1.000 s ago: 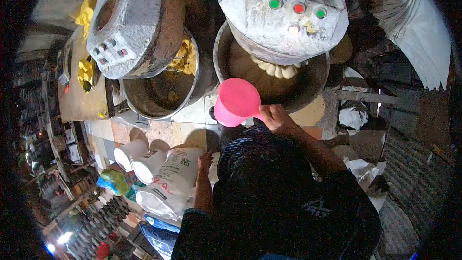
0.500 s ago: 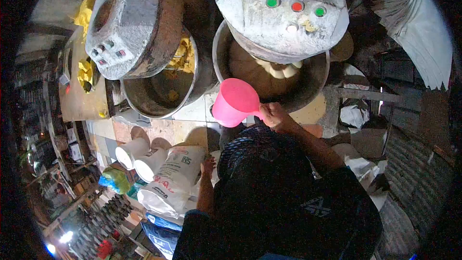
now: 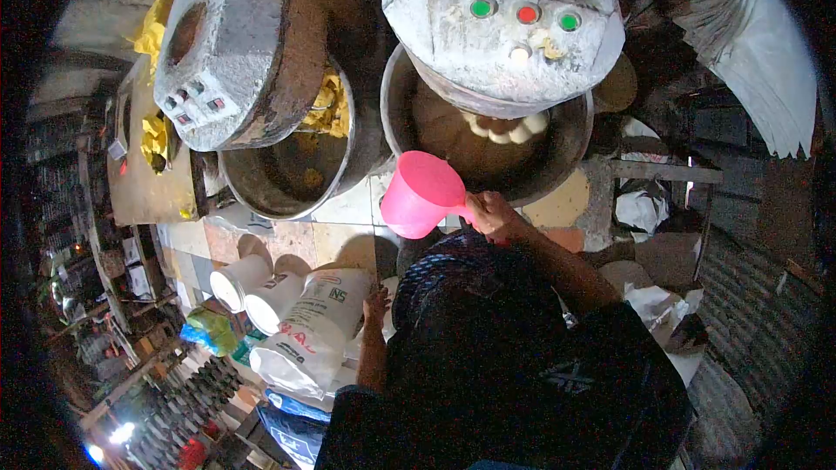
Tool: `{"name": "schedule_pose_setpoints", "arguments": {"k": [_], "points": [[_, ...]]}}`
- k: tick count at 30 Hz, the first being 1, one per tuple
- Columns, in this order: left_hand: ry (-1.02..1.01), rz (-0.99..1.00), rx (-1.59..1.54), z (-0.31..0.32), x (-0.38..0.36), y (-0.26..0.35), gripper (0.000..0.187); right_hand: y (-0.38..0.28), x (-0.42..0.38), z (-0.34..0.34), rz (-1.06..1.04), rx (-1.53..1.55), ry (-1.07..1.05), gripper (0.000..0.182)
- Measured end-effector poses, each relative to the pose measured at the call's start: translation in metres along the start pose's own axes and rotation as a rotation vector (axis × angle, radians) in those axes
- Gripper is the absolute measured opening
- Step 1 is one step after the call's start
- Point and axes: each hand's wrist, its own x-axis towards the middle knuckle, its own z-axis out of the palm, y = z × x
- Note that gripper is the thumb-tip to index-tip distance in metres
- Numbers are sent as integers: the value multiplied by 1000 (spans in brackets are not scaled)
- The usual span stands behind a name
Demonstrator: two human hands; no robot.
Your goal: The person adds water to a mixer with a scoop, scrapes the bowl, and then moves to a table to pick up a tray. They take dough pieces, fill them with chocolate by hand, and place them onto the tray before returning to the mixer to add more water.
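Observation:
My right hand (image 3: 493, 216) grips the handle of a pink plastic jug (image 3: 423, 195). The jug is tilted over the near rim of the right mixer bowl (image 3: 394, 135), its inside hidden from this angle. Pale dough (image 3: 509, 129) shows under the head of that mixer (image 3: 505, 26), against the far side of the bowl. Lower down, my left hand (image 3: 376, 305) hangs beside a white printed sack (image 3: 318, 318), fingers loosely apart and nothing seen in them.
On the left, a second mixer (image 3: 231, 52) stands over a bowl (image 3: 283, 178) with yellow material (image 3: 331, 109) at its back. White buckets (image 3: 239, 283) stand on the tiled floor beside the sack. Corrugated sheeting (image 3: 749, 331) lines the right side.
The view has shifted slightly. The pink jug sits a little lower in view, still in my right hand. The dough under the right mixer shows a different shape.

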Motion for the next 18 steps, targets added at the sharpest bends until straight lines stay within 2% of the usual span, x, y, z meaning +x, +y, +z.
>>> {"name": "schedule_pose_setpoints", "arguments": {"k": [1,2,7,8,10,11,13,14,16,17,18], "points": [[12,-27,-115,-2,5,-7,35,-1,2,-2,-108,-28,9,27],[11,-21,-116,-5,12,-15,35,-4,3,-6,-112,-31,11,27],[-204,353,80,-31,47,-49,36,-48,-3,-29,312,279,-59,32],[-203,347,82,-34,51,-52,36,-46,-4,-27,318,282,-61,32],[137,834,1229,-37,59,-55,32,-38,-3,-24,-51,142,-9,35],[70,607,1142,-29,45,-41,31,-15,0,-15,-49,143,-12,35],[24,149,984,-4,3,5,29,44,8,6,308,782,-166,37],[24,148,984,-2,-1,8,29,38,9,8,308,782,-167,37],[10,271,741,-5,1,1,29,9,10,5,-568,-425,377,39],[9,270,742,-9,7,-7,29,0,5,-2,-567,-425,377,39],[8,451,908,-16,17,-18,32,-9,1,-11,-409,-280,214,36]]}}
